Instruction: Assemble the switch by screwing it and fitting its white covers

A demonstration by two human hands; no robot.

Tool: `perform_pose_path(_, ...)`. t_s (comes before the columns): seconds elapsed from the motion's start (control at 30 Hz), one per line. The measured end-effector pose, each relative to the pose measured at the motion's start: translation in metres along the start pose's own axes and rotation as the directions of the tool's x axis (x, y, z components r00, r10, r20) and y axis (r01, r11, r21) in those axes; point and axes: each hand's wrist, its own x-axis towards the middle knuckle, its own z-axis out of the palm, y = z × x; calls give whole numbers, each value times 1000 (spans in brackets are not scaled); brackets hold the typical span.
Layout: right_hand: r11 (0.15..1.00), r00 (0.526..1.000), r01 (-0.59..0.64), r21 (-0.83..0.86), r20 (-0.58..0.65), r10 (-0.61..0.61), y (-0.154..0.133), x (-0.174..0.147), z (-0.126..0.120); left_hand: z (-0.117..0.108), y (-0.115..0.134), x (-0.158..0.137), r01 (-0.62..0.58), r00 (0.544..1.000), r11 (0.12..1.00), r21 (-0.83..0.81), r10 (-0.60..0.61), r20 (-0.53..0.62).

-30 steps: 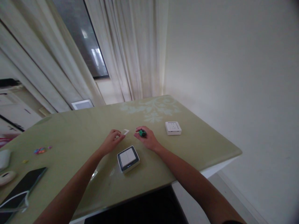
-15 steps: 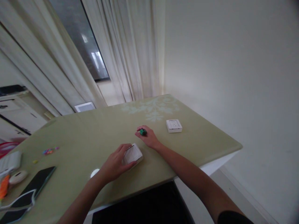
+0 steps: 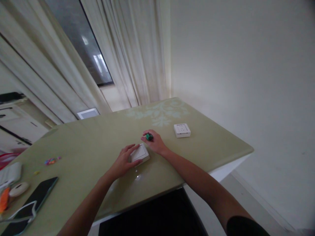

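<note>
A pale green desk (image 3: 98,137) with a faint leaf print carries a white square switch plate (image 3: 140,154) near its front edge — flat, with a thin seam across its face and no writing that can be read. The left hand (image 3: 124,162) lies over the plate's near side, fingers spread in a loose grip on its edges. Just beyond it the right hand (image 3: 155,144) has its grip pinched on a small green-handled tool (image 3: 148,137) — a white socket (image 3: 182,130) sits well apart to the right.
</note>
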Motion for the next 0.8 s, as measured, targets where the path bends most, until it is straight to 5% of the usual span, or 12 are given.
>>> perform_pose_path(0.13,997,997,43,-58,-61,-46,-11,-3,-10,14,-8,55,22,998,993,-115,-29,-60)
perform_pose_path(0.3,977,986,167,-134,-1,-169,-19,-10,-17,57,13,113,-51,993,937,-346,9,-120)
perform_pose_path(0.53,955,973,232,-186,36,-229,-16,-10,-19,108,44,108,-76,973,805,-589,-69,-220)
perform_pose_path(0.8,957,983,171,-233,-26,-181,-5,-7,-24,102,43,119,-104,981,784,-612,-20,-193)
